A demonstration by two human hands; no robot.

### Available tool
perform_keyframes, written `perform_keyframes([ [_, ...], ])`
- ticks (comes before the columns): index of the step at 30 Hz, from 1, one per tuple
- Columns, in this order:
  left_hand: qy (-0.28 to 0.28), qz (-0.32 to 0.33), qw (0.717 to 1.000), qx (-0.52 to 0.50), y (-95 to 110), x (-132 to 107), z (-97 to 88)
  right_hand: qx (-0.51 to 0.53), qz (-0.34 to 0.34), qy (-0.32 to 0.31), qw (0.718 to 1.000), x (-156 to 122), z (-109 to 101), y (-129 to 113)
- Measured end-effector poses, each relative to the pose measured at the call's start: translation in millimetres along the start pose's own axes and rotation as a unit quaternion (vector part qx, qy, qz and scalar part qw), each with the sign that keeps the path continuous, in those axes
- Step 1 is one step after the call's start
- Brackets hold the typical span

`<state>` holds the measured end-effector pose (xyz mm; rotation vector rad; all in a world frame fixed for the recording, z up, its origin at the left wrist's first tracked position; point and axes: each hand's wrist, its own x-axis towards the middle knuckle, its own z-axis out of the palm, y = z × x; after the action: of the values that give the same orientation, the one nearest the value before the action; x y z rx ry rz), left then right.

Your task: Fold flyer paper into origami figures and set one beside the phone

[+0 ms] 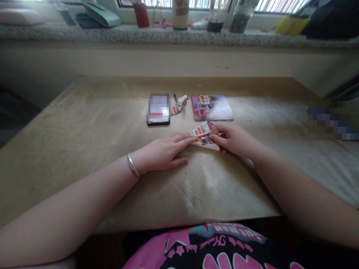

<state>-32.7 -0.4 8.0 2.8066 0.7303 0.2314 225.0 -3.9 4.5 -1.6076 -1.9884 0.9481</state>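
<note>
A folded piece of printed paper (206, 140), white with red and colourful print, lies on the table between my hands. My left hand (168, 149) rests flat with fingers stretched out, its fingertips on the paper's left side. A silver bangle (132, 164) circles that wrist. At the paper's right end, my right hand (231, 138) pinches the edge between thumb and fingers. Just beyond stands a folded paper bird (180, 104) with similar red print. To its right lies a stack of colourful printed leaflets (212, 107).
A phone or tablet (158, 108) with a blurred screen lies left of the paper bird. The brown-covered table (92, 149) reaches a wall below a granite windowsill (126, 36). Jars, including a red one (141, 14), stand on the sill. A blurred-out item (333, 121) is at the far right.
</note>
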Motion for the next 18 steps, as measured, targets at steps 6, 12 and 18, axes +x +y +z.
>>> perform_keyframes([
  [6,0.002,0.001,1.000,0.031,-0.4,0.7,-0.6,-0.101,-0.068,0.042,0.992,-3.0,-5.5,-3.2],
  [12,-0.024,0.029,0.999,0.027,-1.5,0.2,-3.5,-0.189,-0.068,0.071,0.977,0.7,2.4,-1.9],
  [18,-0.003,0.027,0.999,0.031,-6.4,-0.6,-1.7,-0.232,-0.058,0.060,0.969,4.6,6.1,0.2],
])
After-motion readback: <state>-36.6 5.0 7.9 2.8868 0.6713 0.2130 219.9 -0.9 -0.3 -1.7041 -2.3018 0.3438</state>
